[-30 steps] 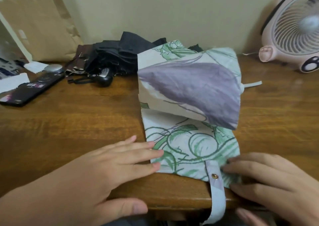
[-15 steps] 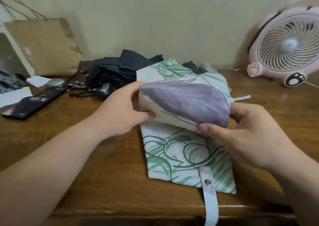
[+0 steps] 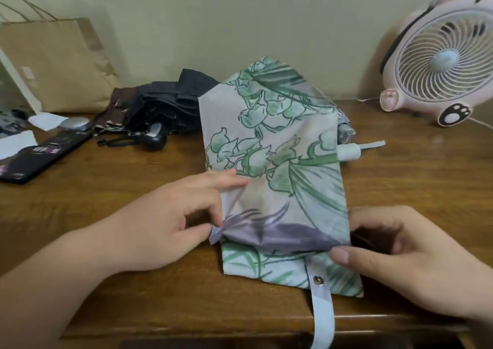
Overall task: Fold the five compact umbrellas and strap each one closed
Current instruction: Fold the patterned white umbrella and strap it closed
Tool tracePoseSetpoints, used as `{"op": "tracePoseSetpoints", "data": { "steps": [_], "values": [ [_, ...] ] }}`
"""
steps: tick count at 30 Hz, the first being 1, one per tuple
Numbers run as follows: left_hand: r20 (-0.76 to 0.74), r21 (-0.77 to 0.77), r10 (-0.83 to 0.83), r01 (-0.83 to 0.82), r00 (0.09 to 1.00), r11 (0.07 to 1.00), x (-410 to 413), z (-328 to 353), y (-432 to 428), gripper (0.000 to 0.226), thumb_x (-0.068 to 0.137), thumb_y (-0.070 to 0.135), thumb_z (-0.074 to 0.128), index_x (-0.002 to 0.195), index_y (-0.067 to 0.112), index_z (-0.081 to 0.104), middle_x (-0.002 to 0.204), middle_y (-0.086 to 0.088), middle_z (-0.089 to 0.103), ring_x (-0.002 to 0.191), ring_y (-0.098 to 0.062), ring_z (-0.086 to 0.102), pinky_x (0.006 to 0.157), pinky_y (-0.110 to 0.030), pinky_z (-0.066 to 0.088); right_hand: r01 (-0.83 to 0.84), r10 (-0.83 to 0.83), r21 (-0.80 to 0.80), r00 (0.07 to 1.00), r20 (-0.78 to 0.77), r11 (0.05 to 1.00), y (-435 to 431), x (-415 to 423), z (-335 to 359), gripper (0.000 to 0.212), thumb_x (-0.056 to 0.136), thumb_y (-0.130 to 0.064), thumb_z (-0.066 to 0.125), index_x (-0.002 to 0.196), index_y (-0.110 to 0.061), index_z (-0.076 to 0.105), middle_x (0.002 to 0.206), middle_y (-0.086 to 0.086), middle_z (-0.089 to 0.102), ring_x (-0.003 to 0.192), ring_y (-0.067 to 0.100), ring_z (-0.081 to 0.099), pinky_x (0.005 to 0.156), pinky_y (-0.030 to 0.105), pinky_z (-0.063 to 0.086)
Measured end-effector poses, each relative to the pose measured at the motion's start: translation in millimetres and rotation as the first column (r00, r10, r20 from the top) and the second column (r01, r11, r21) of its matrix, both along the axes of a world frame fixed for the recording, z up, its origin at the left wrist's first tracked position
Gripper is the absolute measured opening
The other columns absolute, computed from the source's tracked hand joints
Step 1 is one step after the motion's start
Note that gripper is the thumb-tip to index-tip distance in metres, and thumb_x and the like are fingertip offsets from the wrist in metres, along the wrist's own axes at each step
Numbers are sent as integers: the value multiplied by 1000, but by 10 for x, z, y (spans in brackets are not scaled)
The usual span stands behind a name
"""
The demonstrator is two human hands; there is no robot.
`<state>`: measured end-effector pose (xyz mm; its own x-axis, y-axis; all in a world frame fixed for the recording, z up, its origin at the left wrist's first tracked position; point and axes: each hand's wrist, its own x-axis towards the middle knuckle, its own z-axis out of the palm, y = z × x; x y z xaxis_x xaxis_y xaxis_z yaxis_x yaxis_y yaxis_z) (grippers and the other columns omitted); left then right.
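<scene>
Floral umbrella (image 3: 280,148), axis near–far, tip twd wall (image 3: 240,15) — in pinch-grips: L hand (image 3: 170,215), R hand (image 3: 405,255)

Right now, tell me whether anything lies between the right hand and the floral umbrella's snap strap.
Nothing visible does. The snap strap lies uncovered on the floral umbrella and hangs over the table edge, right below the right hand, which pinches the folded flap's corner; the left hand pinches the other.

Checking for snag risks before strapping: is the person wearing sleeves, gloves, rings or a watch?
No. The left hand and right hand are bare, with plain nails. Both forearms are uncovered to the frame edge: no sleeve, glove, ring or watch shows.
</scene>
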<state>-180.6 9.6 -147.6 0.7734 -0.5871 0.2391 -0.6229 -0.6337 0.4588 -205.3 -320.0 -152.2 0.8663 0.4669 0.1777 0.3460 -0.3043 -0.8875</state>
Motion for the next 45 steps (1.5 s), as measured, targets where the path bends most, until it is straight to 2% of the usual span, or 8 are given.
{"op": "tracePoseSetpoints", "data": {
  "steps": [6, 12, 15, 18, 26, 31, 37, 45],
  "values": [
    [18, 89, -44, 42, 999, 995, 118, -9, -108, 24, 78, 10, 62, 77, 33, 55, 159, 25, 37, 153, -2, 20, 125, -46, 20, 113, -61, 302, 983, -175, 947, 148, 35, 223, 61, 74, -64, 77, 94, -6, 80, 105, 21, 76, 104, 32, 73, 99, 48, 51],
    [49, -19, 63, -62, 997, 998, 380, 171, -443, 12, 94, 36, 49, 91, 37, 61, 108, 15, 66, 106, -6, 58, 91, -42, 49, 411, -405, 43, 909, -95, 911, 302, 141, 298, 48, 70, -50, 78, 67, -3, 69, 75, 30, 65, 63, 29, 54, 70, 43, 43],
    [321, 153, 39, -92, 946, 984, 590, 139, -580, 35, 96, 47, 52, 124, 27, 58, 136, 6, 53, 130, -15, 42, 114, -42, 36, 451, -456, -72, 868, -198, 889, 279, 146, 217, 36, 79, -27, 81, 59, -5, 61, 56, 17, 56, 56, 20, 44, 63, 36, 34],
    [206, 276, 22, -79, 978, 958, 688, 121, -659, 66, 99, 67, 37, 156, 35, 31, 167, 12, 18, 154, -7, 7, 126, -33, 4, 443, -480, -208, 857, -186, 872, 226, 134, 154, 29, 82, -21, 79, 62, -6, 65, 54, 11, 61, 50, 16, 46, 53, 26, 38],
    [130, 571, -74, -14, 989, 821, 635, -58, -720, 88, 87, 85, -3, 159, 36, -19, 164, 13, -33, 147, -1, -35, 126, -36, -13, 462, -471, -123, 880, -54, 878, 166, 123, -21, 21, 78, -19, 82, 77, -18, 62, 70, 5, 72, 57, 18, 59, 61, 32, 48],
    [70, 503, -31, -8, 997, 864, 499, 17, -726, 77, 89, 84, 11, 152, 43, 26, 158, 16, 34, 143, -5, 27, 108, -20, 24, 435, -434, 25, 900, -29, 900, 171, 39, -170, 30, 83, -14, 80, 89, -33, 57, 74, 7, 72, 59, 34, 54, 58, 40, 45],
    [-113, 391, -43, 84, 993, 917, 386, 125, -526, 70, 80, 93, 21, 143, 73, -2, 143, 57, 10, 125, 35, 10, 100, 5, 12, 416, -419, 60, 907, 45, 907, 121, 43, -192, 25, 82, -3, 78, 79, -26, 68, 71, -1, 68, 61, 9, 59, 60, 20, 46],
    [-97, 209, -104, 123, 990, 970, 98, 3, -174, 43, 103, 66, 32, 144, 61, 42, 158, 39, 26, 151, 6, 19, 121, -45, 27, 216, -216, 13, 974, 72, 976, 34, -126, -125, 44, 73, -35, 91, 112, -38, 71, 109, -8, 75, 103, 7, 70, 89, 19, 52]
  ]
}}
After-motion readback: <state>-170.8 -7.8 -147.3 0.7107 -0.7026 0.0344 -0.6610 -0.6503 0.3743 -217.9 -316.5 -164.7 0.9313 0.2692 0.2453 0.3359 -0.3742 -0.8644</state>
